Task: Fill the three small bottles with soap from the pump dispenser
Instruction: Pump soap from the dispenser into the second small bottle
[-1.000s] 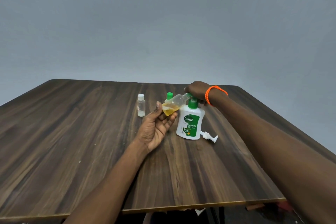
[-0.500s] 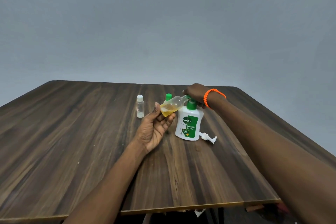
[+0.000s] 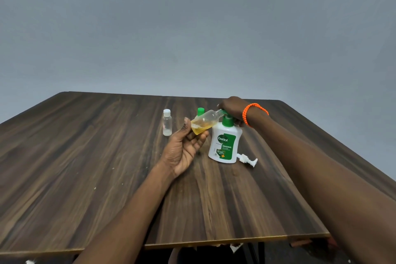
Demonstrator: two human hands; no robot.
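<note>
The left hand [image 3: 184, 148] holds a small clear bottle [image 3: 204, 121] tilted, thumb on one side and fingers curled under its base, with yellow soap pooled in the lower end. The bottle's open neck points up and right to the spout of the green pump on the white soap dispenser [image 3: 225, 143], which stands right of the table's [image 3: 85, 167] centre. The right hand [image 3: 232, 108], with an orange bracelet [image 3: 252, 112] at the wrist, is on top of the pump head with its fingers bent over it.

Against the frame half a second before, the pose matches: bottle at the same tilt at the spout, right hand on the pump, soap level much the same.

A second clear bottle with a white cap [image 3: 167, 122] stands upright to the left, apart from the hand. A bottle with a green cap [image 3: 200, 111] stands behind the tilted one, mostly hidden. A spare white pump [image 3: 246, 159] lies on the table just right of the dispenser's base.
</note>
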